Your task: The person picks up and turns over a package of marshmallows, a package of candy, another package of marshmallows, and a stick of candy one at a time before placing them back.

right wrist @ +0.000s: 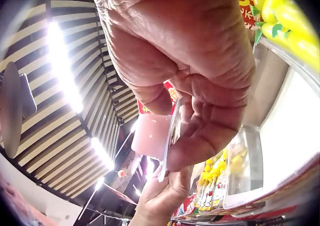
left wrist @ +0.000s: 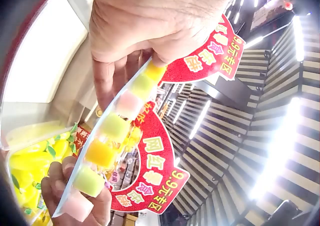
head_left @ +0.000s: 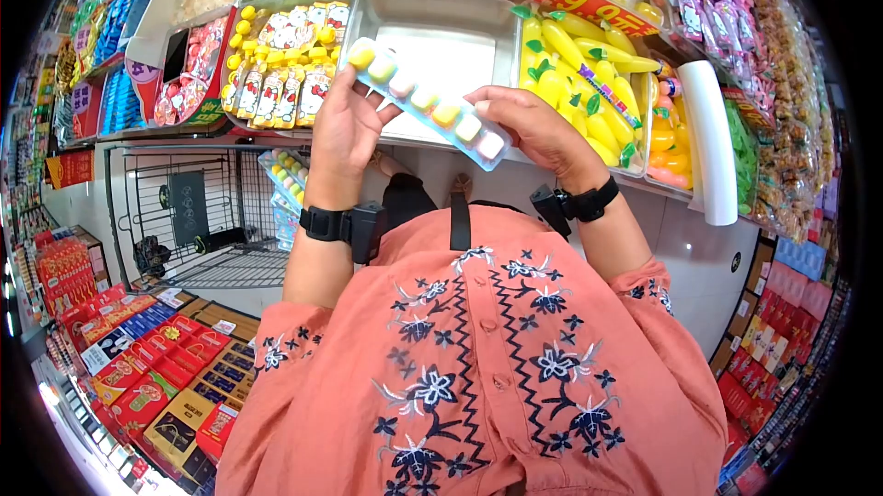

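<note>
A pale-blue-backed strip of jelly cups point(head_left: 425, 99), in pastel yellow, green and pink, slants down to the right above the front of a display counter. My left hand point(head_left: 342, 133) grips its upper left end, thumb on the cup side and fingers behind. At the lower right end my right hand point(head_left: 547, 136) pinches the strip's edge. In the right wrist view, that thumb lies at the pink end cup point(right wrist: 151, 136) and the fingers curl behind the backing. The left wrist view shows the row of cups point(left wrist: 114, 127) running from one hand to the other.
Behind the strip sits a clear plastic bin point(head_left: 441, 13). Yellow banana-shaped packs point(head_left: 584, 82) fill the bin at right, beside a white roll point(head_left: 713, 142). Hello Kitty packs point(head_left: 280, 64) lie at left. A wire cart point(head_left: 198, 211) holding similar strips point(head_left: 285, 174) stands below left.
</note>
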{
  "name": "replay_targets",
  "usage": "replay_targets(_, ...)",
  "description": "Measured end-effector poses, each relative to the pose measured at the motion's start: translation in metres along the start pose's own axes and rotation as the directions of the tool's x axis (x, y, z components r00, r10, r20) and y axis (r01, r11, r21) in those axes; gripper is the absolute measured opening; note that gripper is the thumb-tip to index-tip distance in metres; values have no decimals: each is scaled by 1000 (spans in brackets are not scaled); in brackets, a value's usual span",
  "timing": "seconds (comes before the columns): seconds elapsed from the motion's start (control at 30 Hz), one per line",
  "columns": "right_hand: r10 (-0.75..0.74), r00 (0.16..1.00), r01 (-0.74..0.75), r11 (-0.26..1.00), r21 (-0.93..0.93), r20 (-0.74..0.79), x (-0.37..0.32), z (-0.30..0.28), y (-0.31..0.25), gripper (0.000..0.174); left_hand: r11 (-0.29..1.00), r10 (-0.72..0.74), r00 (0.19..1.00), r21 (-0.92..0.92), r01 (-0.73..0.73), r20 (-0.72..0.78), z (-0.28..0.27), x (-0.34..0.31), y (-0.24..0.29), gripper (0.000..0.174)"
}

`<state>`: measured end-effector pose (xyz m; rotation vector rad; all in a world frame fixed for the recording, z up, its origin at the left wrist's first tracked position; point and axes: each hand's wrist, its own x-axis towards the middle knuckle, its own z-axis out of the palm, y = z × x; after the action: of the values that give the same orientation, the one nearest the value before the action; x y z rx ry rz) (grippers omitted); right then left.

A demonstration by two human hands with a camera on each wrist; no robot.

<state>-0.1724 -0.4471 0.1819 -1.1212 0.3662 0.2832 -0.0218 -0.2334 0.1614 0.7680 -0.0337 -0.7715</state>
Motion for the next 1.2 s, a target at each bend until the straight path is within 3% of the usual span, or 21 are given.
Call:
replay_targets(0.47, 24, 999, -26, 998, 60, 36, 6, -10, 10, 30, 999, -28, 993, -34, 24, -113, -6, -5, -4, 43)
replay_targets(0.6, 20, 998, -23, 999, 48, 63, 10, -16, 15, 29, 999, -31, 996, -14, 29, -82, -10, -8, -4, 43)
replay_targets(0.9, -6, 997, 18, 986, 167, -72, 12, -17, 17, 30, 998, 56, 988, -10, -58, -144, -17, -20, -5, 40)
replay_targets(1.2, -67, 997, 76, 966, 249, -45, 20, -17, 15, 34, 998, 64, 985, -1, -65, -160, -14, -20, 7, 35)
